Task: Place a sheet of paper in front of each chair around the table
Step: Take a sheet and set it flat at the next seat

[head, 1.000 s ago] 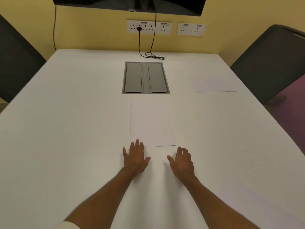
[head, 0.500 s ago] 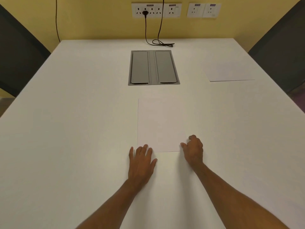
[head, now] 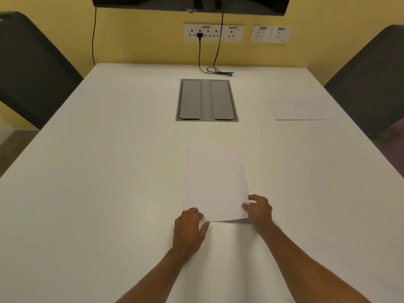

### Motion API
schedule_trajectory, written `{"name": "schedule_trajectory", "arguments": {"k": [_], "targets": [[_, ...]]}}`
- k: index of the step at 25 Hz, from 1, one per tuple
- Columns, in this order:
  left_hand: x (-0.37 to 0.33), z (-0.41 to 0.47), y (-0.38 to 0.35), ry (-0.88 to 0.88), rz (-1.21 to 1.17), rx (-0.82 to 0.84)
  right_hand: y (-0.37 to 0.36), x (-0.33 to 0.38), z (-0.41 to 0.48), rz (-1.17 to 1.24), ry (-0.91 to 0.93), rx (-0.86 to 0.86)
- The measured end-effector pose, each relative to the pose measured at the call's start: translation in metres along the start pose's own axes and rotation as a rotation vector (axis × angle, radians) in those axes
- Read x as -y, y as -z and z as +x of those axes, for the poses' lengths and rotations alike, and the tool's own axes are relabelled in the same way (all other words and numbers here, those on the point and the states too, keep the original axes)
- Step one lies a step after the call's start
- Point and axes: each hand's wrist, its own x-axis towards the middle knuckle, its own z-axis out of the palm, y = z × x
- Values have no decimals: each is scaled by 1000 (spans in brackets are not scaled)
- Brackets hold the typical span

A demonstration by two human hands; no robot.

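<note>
White desk [head: 109, 171], chairs at 10 [head: 32, 68] and 2 [head: 371, 84]. One sheet [head: 301, 110] sits at 2; the stack [head: 215, 182] lies dead centre. Paper's light, floppy, slidey, so peel at a near corner. Right hand [head: 260, 208] pinches that corner, left hand [head: 190, 228] presses flat, fingers spread.

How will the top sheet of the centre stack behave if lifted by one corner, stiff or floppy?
Probably floppy: the top sheet already curls up at its near edge where the right hand pinches its corner. Likely very light, since a fingertip pinch raises it. It may drag the sheets beneath, so the left hand pressing the paper stack looks sensible.
</note>
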Motion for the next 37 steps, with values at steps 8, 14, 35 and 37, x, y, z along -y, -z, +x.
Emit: {"name": "schedule_trajectory", "arguments": {"k": [8, 14, 35, 37], "targets": [[-8, -3, 5, 51, 54, 138, 0, -1, -16, -216, 155, 1], [-6, 7, 5, 62, 37, 108, -6, 2, 2, -165, 152, -46], [-20, -71, 145, 659, -1183, -110, 91, 17, -127, 408, 73, 391], [-21, -105, 160, 660, -1208, -102, 93, 20, -149, 398, 80, 403]]}}
